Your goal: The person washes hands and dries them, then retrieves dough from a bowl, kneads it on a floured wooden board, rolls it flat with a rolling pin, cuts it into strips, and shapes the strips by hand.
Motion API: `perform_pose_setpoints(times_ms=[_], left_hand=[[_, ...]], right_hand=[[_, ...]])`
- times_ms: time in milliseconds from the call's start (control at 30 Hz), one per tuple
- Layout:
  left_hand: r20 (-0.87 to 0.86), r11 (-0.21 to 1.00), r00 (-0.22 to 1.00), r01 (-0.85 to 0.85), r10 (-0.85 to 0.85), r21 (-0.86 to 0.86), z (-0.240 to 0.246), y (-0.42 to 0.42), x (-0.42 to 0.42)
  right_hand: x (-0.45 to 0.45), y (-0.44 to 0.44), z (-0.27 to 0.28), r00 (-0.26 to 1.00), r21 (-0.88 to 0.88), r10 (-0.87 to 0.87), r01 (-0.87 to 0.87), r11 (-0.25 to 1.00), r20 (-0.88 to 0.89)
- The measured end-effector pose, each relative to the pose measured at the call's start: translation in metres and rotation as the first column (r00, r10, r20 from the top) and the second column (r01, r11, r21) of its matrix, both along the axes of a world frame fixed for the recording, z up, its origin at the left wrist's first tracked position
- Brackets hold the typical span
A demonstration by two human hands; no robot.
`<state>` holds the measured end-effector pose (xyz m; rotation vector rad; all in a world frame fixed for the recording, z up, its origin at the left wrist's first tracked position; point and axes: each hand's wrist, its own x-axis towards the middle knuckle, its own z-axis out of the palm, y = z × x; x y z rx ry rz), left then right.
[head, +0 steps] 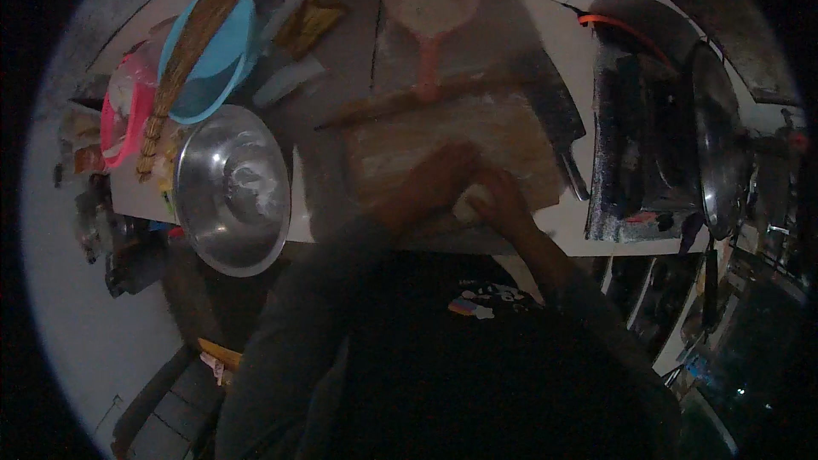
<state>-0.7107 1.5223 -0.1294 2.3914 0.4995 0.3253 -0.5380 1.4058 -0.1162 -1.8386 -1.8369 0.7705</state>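
A pale lump that looks like dough [470, 203] is under my right hand [501, 195], whose fingers curl around it near the front edge of a wooden board [396, 153]. My left hand [441, 169] is close against the right one, over the board; its fingers are dim and blurred, so whether it also grips the lump cannot be told. A thin wooden rod, seemingly a rolling pin [364, 116], lies along the board's far side. White powder marks the board. Right of it lies a cleaver [556, 102] with its handle towards me.
On the left, a steel basin [275, 204] with white powder overhangs the counter's front edge. Behind it are a blue basin [239, 86], a straw brush [192, 45] and a pink basket [144, 118]. A pink ladle-like sieve [429, 54] lies beyond the board. At right stands a dark stove [645, 140] with a metal lid [712, 140].
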Motion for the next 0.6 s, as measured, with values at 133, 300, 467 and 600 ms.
perform_pose_setpoints(times_ms=[133,300,467,600], left_hand=[[-0.041,0.988,0.997,0.057,-0.064,-0.144,0.000,-0.006,0.003],[-0.252,0.990,0.957,0.139,-0.141,-0.024,0.036,-0.001,-0.034],[-0.173,0.951,0.965,-0.145,0.197,0.272,0.005,-0.007,-0.067],[-0.124,0.902,0.930,-0.295,0.347,0.316,0.000,-0.017,-0.065]], right_hand=[[0.005,-0.004,0.016,0.996,-0.070,-0.044,0.039,0.997,-0.083],[0.015,0.015,0.015,0.982,0.293,-0.144,0.104,0.951,0.118],[0.001,0.045,0.043,0.995,0.137,-0.081,0.087,0.987,-0.052],[0.001,0.056,0.045,1.000,0.072,0.006,-0.006,0.997,0.008]])
